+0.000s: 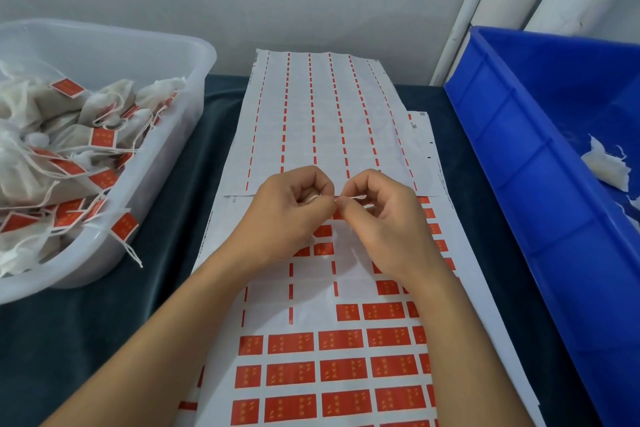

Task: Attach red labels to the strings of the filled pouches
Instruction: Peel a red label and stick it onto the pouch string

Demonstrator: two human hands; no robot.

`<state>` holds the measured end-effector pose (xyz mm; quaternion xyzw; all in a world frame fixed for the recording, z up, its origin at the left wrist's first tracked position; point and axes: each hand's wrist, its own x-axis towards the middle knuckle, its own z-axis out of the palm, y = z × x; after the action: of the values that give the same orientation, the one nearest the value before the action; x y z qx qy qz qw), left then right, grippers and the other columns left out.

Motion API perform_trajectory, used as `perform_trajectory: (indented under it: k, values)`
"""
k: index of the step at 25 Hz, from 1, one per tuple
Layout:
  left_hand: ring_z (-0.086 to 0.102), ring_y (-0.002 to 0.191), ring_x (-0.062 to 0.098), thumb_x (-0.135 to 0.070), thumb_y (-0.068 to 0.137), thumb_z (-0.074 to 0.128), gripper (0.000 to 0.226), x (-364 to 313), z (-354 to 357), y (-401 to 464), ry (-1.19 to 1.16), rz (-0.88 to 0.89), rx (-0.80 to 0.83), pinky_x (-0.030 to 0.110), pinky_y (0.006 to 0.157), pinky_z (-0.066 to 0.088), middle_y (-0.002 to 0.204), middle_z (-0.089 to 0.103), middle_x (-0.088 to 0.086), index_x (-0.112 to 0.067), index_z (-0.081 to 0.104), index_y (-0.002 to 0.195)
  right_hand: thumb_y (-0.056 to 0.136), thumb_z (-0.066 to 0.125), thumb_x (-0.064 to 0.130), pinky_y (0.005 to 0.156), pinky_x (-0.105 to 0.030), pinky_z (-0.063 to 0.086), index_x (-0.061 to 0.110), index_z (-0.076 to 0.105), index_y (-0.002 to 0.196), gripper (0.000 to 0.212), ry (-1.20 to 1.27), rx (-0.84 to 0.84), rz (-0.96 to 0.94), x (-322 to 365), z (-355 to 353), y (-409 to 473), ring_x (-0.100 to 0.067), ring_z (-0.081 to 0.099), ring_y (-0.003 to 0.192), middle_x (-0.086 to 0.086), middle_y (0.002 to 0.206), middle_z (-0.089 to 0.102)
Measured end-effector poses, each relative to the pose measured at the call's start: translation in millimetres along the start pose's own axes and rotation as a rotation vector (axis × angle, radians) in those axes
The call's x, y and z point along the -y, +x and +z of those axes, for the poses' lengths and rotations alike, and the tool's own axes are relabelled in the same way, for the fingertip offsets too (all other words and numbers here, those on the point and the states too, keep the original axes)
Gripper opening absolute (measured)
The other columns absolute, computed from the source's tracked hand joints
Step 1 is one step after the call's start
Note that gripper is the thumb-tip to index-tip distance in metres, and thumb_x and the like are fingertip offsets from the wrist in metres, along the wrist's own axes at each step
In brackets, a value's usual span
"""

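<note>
My left hand (pixel 289 215) and my right hand (pixel 384 222) meet over the label sheet (pixel 346 374), fingers curled. Both pinch a thin white string (pixel 358 197) that runs between the fingertips. A bit of red shows at the pinch point; whether it is a label on the string I cannot tell. The pouch on this string is hidden under my hands. The sheet carries rows of red labels (pixel 341 339), with several peeled gaps in its upper part.
A clear tub (pixel 194 55) at the left holds several white pouches with red labels on their strings. A blue bin (pixel 519 156) at the right holds a white pouch (pixel 607 165). A used backing sheet (pixel 322 114) lies beyond my hands. Dark cloth covers the table.
</note>
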<state>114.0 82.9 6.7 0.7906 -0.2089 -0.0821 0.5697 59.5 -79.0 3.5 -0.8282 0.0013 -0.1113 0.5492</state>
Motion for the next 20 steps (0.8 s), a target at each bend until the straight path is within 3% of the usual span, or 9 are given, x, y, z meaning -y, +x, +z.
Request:
perform_trajectory:
  k: [7,13,17,20]
  values:
    - [0.046,0.047,0.003,-0.011,0.099,0.059,0.021,1.4,1.9,0.5,0.010,-0.003,0.008,0.012,0.050,0.043,0.052,0.050,-0.015,-0.023,0.065,0.084,0.095,0.062,0.021,0.071,-0.012,0.053,0.028,0.065,0.089,0.009,0.008,-0.020,0.007,0.3,-1.9,0.1,-0.005,0.064,0.089,0.015,0.085,0.066]
    - [0.042,0.049,0.004,-0.011,0.099,0.057,0.022,2.2,0.5,-0.4,-0.003,0.022,0.039,0.014,0.050,0.043,0.054,0.047,-0.012,-0.023,0.064,0.083,0.098,0.061,0.017,0.072,-0.018,0.056,0.026,0.064,0.091,0.011,-0.005,0.000,0.000,0.3,0.0,-1.4,-0.009,0.065,0.088,0.013,0.084,0.065]
    - [0.039,0.050,0.005,-0.016,0.095,0.058,0.017,3.2,0.3,-0.6,-0.026,0.030,0.038,0.016,0.049,0.042,0.057,0.047,-0.005,-0.024,0.065,0.082,0.097,0.063,0.015,0.078,-0.031,0.060,0.022,0.066,0.092,0.008,0.031,0.016,0.014,0.5,-1.2,-1.2,-0.014,0.067,0.090,0.008,0.086,0.067]
    - [0.041,0.050,0.004,-0.021,0.093,0.059,0.013,3.9,1.0,-0.6,-0.019,0.035,0.047,0.016,0.050,0.042,0.056,0.047,-0.010,-0.025,0.065,0.082,0.097,0.064,0.015,0.075,-0.030,0.060,0.023,0.065,0.090,0.011,-0.015,0.020,0.002,0.7,-1.4,-0.9,-0.013,0.066,0.086,0.009,0.083,0.066]
